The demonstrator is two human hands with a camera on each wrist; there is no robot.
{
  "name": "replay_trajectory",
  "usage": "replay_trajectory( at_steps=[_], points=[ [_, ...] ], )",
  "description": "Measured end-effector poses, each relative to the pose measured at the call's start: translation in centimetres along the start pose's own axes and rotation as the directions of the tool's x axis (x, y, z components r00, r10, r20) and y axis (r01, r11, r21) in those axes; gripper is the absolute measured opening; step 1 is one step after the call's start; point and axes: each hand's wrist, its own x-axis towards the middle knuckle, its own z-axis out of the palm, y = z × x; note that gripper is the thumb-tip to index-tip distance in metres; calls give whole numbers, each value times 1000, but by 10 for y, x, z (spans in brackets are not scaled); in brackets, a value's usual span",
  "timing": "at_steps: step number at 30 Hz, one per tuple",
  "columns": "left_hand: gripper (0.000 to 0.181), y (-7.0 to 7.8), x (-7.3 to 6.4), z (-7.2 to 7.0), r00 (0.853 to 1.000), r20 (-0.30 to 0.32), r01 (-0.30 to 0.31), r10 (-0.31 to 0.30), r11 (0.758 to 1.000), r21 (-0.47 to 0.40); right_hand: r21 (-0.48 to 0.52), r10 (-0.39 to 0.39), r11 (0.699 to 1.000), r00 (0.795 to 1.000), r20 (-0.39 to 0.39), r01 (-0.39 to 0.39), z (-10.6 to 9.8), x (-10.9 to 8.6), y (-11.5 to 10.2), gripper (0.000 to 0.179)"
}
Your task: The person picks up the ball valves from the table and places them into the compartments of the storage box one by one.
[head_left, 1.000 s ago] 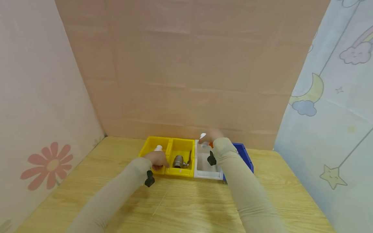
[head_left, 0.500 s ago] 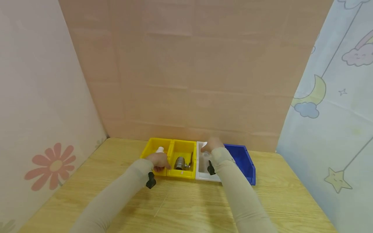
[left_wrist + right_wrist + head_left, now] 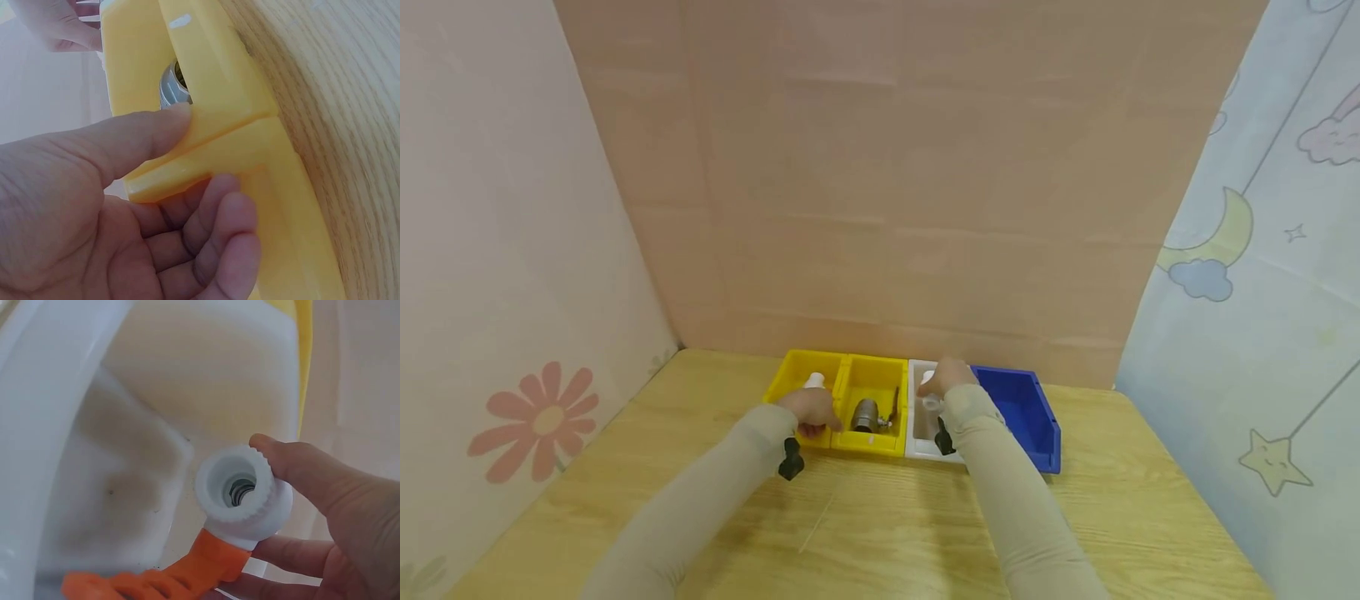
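My right hand (image 3: 950, 377) holds a white plastic ball valve (image 3: 275, 503) with an orange handle (image 3: 215, 557) inside the white bin (image 3: 921, 450). The thumb lies against the valve's ribbed end and the fingers sit behind it; its open bore faces the right wrist camera. My left hand (image 3: 811, 408) grips the wall between two yellow bins (image 3: 219, 140), thumb on one side and curled fingers on the other. In the second yellow bin lies a metal valve (image 3: 866, 415), partly hidden by the bin's front in the left wrist view. A white piece (image 3: 815, 381) shows behind my left hand.
A blue bin (image 3: 1018, 408) stands at the right end of the row, partly behind my right sleeve. The bins sit near the back of the wooden table (image 3: 865, 525), before a brown paper-like backdrop (image 3: 880, 208).
My right hand has gone down into the white bin with the ball valve, from higher up at its back. My left hand stays on the yellow bins.
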Motion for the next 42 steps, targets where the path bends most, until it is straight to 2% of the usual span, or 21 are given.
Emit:
replay_trajectory(
  at_steps=[9,17,23,29,38,42],
  points=[
    [25,0,0,-2,1000,9,7,-7,1000,9,-21,-20,1000,1000,19,21,3,-14,-4,27],
    [26,0,2,0,1000,14,11,-11,1000,10,-141,-90,986,995,-33,85,14,-6,4,32],
    [28,0,1,0,1000,7,0,0,999,37,-134,-84,988,996,-36,78,20,-1,7,35],
    [28,3,-2,-1,1000,2,-1,1,1000,27,-114,-66,992,997,-36,61,26,5,11,36],
    [28,5,-6,-2,1000,6,10,-10,1000,8,-35,-4,999,1000,-24,3,27,3,9,43],
    [28,5,-7,-3,1000,10,18,-18,1000,2,-45,-4,999,1000,-25,3,27,4,9,44]
  ],
)
